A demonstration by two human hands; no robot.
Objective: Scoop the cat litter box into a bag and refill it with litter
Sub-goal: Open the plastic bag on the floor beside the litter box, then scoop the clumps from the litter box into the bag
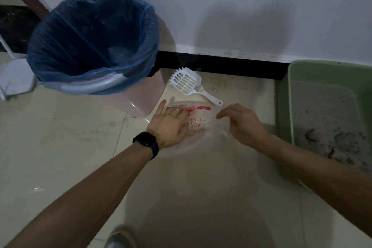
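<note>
A thin clear plastic bag (198,125) with red print lies flat on the tiled floor in the middle of the view. My left hand (169,125), with a dark watch on its wrist, presses on the bag's left side with fingers spread. My right hand (241,122) pinches the bag's right edge. A white slotted litter scoop (190,82) lies on the floor just beyond the bag. At the right edge stands the green litter box (285,106), holding grey clumped litter (330,137).
A pink bin (149,90) lined with a blue plastic bag (92,36) stands at the left, close to the scoop. A white wall with a black skirting strip (221,64) runs behind. My slippered foot (120,239) shows at the bottom. A white object lies at the far left.
</note>
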